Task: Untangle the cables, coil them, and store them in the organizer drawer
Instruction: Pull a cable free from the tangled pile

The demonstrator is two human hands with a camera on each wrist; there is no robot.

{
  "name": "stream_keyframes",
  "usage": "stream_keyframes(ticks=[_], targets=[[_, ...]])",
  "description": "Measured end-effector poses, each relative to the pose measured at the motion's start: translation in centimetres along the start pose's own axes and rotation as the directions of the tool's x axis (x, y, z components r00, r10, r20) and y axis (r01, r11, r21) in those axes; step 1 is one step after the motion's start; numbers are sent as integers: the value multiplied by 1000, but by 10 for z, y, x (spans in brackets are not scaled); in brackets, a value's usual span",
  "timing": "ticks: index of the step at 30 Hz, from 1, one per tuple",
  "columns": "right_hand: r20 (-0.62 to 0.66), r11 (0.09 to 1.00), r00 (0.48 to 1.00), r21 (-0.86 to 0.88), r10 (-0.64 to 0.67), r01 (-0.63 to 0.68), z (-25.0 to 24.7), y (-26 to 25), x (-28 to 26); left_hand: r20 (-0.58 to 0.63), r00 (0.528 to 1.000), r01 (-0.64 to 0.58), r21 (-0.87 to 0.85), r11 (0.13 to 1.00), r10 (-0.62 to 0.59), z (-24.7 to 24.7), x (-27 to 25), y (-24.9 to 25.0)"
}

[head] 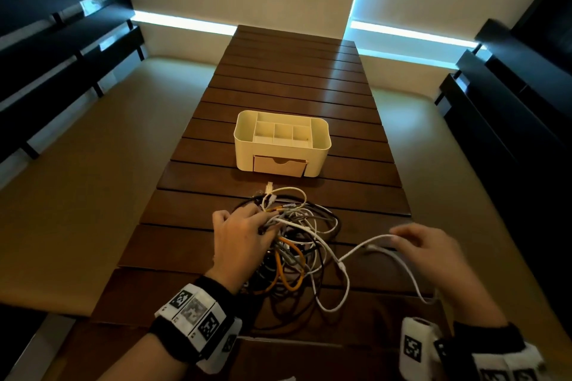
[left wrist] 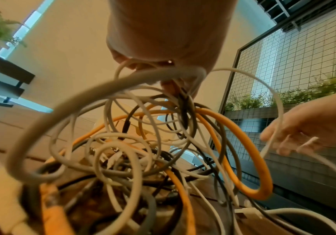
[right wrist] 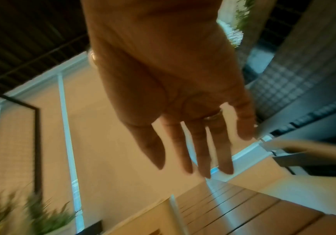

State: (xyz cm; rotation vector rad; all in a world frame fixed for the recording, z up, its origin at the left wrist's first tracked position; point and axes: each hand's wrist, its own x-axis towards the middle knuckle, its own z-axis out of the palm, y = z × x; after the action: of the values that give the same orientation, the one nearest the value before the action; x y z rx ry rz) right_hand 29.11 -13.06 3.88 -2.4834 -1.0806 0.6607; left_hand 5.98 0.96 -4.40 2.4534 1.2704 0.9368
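A tangle of white, grey, black and orange cables (head: 297, 241) lies on the slatted wooden table (head: 294, 80) just in front of me. My left hand (head: 241, 235) grips a bunch of strands at the tangle's left side; in the left wrist view the fingers (left wrist: 171, 85) curl round them above an orange loop (left wrist: 253, 194). One white cable (head: 356, 251) runs out to the right, up to the fingertips of my right hand (head: 427, 247). That hand's fingers (right wrist: 183, 151) are straight and spread. The cream organizer (head: 241, 133) stands beyond the tangle, its front drawer (head: 280, 165) closed.
The table is narrow, with beige floor dropping away on both sides. Dark slatted benches (head: 62, 49) line the left and dark furniture (head: 510, 96) the right. A loose white connector (head: 269, 186) lies between the tangle and the organizer.
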Motion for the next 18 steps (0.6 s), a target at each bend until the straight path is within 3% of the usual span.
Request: stream_keyframes(ticks=[2,4,6,8,11,14,18], targets=[[-102,974,995,-225,4,-27,15,-15,0,1,1000,-6,-2,1000,6,2,-2,1],[-163,982,978,-155,-129,104,25,-45,-9,-9,1000,-20,-1,1000,20,4,-3,3],[-34,959,959,23,-282,283,42,-76,-14,-22,999,-47,0,999,47,4,-4,7],[125,931,924,-10,-361,365,65,-103,-17,-35,996,-79,14,997,80,5,-5,8],[174,921,920,-113,-350,372,83,-121,-13,-60,995,-84,24,996,85,6,-7,5],[111,895,918,-203,-381,396,77,-119,-7,-70,990,-118,32,992,120,5,-10,6],[-16,853,859,-127,-512,506,51,-119,-7,-123,985,-121,-6,993,120,1,-7,13]])
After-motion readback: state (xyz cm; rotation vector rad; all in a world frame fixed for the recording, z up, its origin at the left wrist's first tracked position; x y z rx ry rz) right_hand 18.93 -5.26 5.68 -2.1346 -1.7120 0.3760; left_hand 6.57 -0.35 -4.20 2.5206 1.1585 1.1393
